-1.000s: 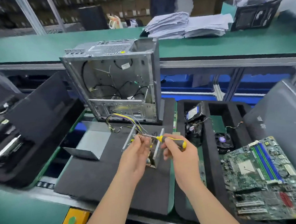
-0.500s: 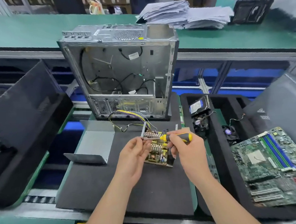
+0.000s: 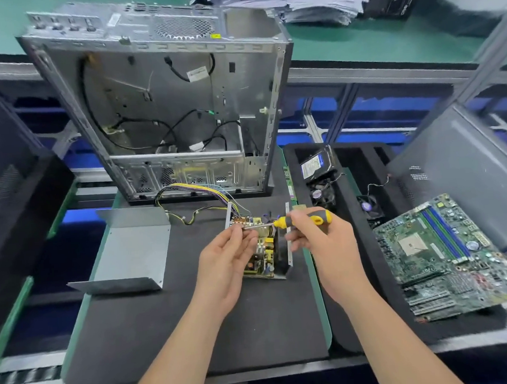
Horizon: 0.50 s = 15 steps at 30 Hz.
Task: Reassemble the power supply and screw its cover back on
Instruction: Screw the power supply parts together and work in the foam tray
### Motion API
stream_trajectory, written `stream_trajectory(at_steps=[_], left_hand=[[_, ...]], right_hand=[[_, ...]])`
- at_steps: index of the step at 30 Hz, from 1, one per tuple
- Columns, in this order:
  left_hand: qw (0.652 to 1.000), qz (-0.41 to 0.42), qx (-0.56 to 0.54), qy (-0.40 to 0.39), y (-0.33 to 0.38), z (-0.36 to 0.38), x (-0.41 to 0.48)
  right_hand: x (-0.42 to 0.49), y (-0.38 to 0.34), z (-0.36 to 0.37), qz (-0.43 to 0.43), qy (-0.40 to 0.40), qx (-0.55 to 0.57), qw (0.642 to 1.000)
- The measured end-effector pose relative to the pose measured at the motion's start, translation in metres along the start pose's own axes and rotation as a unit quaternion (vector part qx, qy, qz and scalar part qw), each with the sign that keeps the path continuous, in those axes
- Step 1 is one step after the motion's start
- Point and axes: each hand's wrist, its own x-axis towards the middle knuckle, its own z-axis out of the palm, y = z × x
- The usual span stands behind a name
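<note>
Frame centre: one screwdriver [image 3: 303, 221] is gripped by the right hand [image 3: 322, 244]. Its tip is met by the left hand [image 3: 229, 257], grip unclear, over one open power supply [image 3: 265, 253]. One cover [image 3: 132, 251] is laid at its left.

My view of the workshop line
Green far bench [image 3: 356, 42] holds a paper stack [image 3: 310, 4]; a black foam mat [image 3: 165, 328] lies nearest me.

On a black foam mat [image 3: 194, 327], the opened power supply [image 3: 264, 256] lies with its circuit board exposed, its yellow and black wire bundle [image 3: 193, 192] trailing toward the gutted computer case [image 3: 160, 108] standing behind it. Above it the right hand [image 3: 322, 241] grips a yellow-and-grey screwdriver [image 3: 319, 217] held level, while the left hand [image 3: 223, 261] pinches the tip of its shaft. The bent metal cover [image 3: 132, 251] rests to the left on the mat, well apart, and a motherboard [image 3: 443, 258] lies at the right.
</note>
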Motion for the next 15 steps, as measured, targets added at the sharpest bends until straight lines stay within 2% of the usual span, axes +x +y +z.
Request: stream_trajectory(at_steps=[3,9,15], left_hand=[[1.000,-0.006,-0.009,0.006,0.000,0.002,0.000],[1.000,-0.003,0.030,0.007,-0.007,0.005,-0.007],[0.993,0.002,0.102,-0.057,-0.012,-0.001,-0.017]], right_hand=[[0.001,0.002,-0.001,-0.006,-0.004,0.031,1.000],[0.006,0.007,-0.007,-0.041,-0.007,0.008,0.999],[0.006,0.008,-0.016,-0.055,-0.014,-0.024,0.998]])
